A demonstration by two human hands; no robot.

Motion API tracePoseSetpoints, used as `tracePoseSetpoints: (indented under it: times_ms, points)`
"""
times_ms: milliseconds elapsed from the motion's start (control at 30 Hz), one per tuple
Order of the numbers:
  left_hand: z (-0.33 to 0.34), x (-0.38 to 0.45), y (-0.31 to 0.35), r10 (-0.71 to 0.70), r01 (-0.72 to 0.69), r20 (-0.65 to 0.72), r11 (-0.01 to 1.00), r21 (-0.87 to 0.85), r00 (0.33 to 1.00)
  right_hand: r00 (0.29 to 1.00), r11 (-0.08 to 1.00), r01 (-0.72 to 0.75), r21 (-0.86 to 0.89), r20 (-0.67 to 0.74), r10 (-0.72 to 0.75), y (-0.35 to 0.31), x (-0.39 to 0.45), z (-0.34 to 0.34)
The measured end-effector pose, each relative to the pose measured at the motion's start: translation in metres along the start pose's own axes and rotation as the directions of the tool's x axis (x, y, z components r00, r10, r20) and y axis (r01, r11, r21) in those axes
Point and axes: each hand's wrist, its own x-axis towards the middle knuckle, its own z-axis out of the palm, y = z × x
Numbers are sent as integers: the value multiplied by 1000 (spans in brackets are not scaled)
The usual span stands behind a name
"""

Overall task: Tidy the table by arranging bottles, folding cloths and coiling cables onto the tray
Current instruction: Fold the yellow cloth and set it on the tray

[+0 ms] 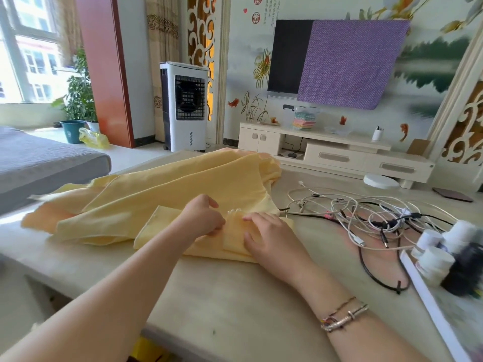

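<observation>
We have both hands on the yellow cloth, which lies spread and rumpled across the far left half of the pale table, its near edge partly folded over into a narrower band just in front of us. Our left hand has its fingers curled down into a fold of the fabric and grips it, knuckles up. Our right hand lies just beside it, fingers straight and pressed flat on the folded band, holding nothing; bracelets circle that wrist. The two hands almost touch at the fold. To the right of the cloth sits a loose tangle of cables, white and black leads crossed over each other, one black lead trailing toward us. Past the cables, at the right edge of the view, white-capped bottles stand close together on what appears to be the tray, though that corner is blurred and we can only make out its white rim. Beyond the table we see a white air cooler, a low cabinet, and a wall screen half covered by a purple cloth.
</observation>
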Motion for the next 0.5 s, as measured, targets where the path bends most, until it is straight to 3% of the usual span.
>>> tracePoseSetpoints:
  times_ms: [67, 133, 167, 233, 400, 500]
  points:
    - [-12, -1, -3, 115, -75, -103, 940, 332, 988, 999, 1000, 5, -11, 37, -5, 0, -2, 1]
    - [-22, -6, -9, 206, -54, -158, 753, 656, 966, 996, 1000, 7, -27, 95, -4, 0, -4, 2]
    - [-29, -8, -12, 210, -9, -181, 677, 736, 961, 992, 999, 13, -39, 126, -8, -1, -4, 4]
    - [-36, -9, -18, 154, 76, -215, 616, 784, 964, 985, 998, 17, -63, 170, -6, 0, -5, 6]
    - [-51, -4, -31, 17, 214, -281, 605, 767, 960, 972, 996, 2, -91, 233, 19, -2, -7, 9]
    - [-57, -2, -32, -38, 217, -271, 709, 671, 962, 959, 993, -6, -115, 282, 39, -3, -8, 9]
